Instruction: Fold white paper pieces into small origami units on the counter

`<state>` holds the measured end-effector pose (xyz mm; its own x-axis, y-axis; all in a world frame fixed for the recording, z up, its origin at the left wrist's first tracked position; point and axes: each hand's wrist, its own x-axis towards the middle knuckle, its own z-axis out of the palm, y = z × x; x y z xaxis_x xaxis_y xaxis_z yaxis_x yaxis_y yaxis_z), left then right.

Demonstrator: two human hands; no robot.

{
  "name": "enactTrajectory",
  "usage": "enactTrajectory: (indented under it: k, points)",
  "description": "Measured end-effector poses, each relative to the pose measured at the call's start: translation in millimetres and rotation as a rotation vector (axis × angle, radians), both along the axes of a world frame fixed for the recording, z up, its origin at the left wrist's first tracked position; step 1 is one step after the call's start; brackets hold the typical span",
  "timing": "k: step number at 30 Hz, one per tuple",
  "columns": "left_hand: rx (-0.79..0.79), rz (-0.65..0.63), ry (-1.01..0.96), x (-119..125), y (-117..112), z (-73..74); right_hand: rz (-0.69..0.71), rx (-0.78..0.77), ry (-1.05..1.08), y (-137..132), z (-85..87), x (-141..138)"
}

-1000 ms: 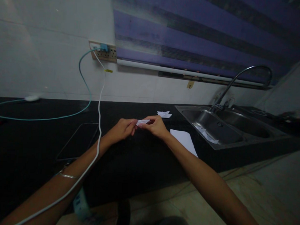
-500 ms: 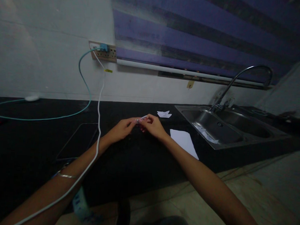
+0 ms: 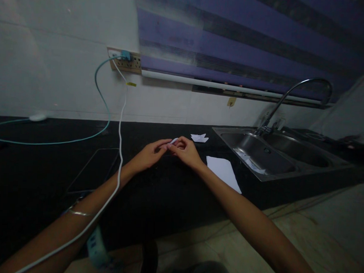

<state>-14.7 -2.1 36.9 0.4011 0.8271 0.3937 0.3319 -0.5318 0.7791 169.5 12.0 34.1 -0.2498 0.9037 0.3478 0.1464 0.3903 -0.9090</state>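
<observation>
Both hands meet over the dark counter (image 3: 161, 207) and pinch a small piece of folded white paper (image 3: 174, 140). My left hand (image 3: 150, 153) has its thumb and fingers closed at the paper's left side. From the right, my right hand (image 3: 186, 151) grips it with bent fingers and thumb. Most of the paper is hidden behind the fingers, so its shape is unclear. Just beyond my right hand lies a folded paper boat (image 3: 199, 138). A stack of white paper sheets (image 3: 222, 172) rests beside my right forearm.
A steel sink (image 3: 259, 155) with a curved faucet (image 3: 286, 94) is at the right, a white paper piece in its basin. A dark tablet-like device (image 3: 93, 171) lies at left. A white cable (image 3: 120, 130) runs from the wall socket (image 3: 132, 64) across my left forearm; a teal cable (image 3: 101, 96) loops left.
The fingers have shifted slightly around the paper, and less of it shows between the hands. The boat and the paper stack stay in place.
</observation>
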Motion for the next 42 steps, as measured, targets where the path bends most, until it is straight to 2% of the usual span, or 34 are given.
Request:
enactTrajectory:
  k: [8,14,25,31,38,42]
  points:
    - [0.063,-0.051,0.091,-2.8,3.2,-3.6,0.019,0.128,-0.131,6.0,-3.2,5.7]
    - [0.064,-0.07,0.089,-4.2,5.4,-4.0,0.038,0.123,-0.136,8.5,-6.0,6.7]
    - [-0.064,-0.11,-0.013,-3.4,2.2,-1.1,0.161,0.036,-0.075,6.8,-5.7,5.9]
    - [-0.108,-0.126,-0.007,-5.3,3.9,-2.4,0.111,0.056,-0.155,6.8,-4.0,7.8]
    - [-0.149,-0.183,-0.029,-9.7,9.0,-6.0,0.141,0.056,-0.168,10.5,-7.4,9.6]
    - [-0.12,-0.143,0.015,-7.6,4.6,-3.1,0.134,0.079,-0.195,10.2,-8.0,9.0]
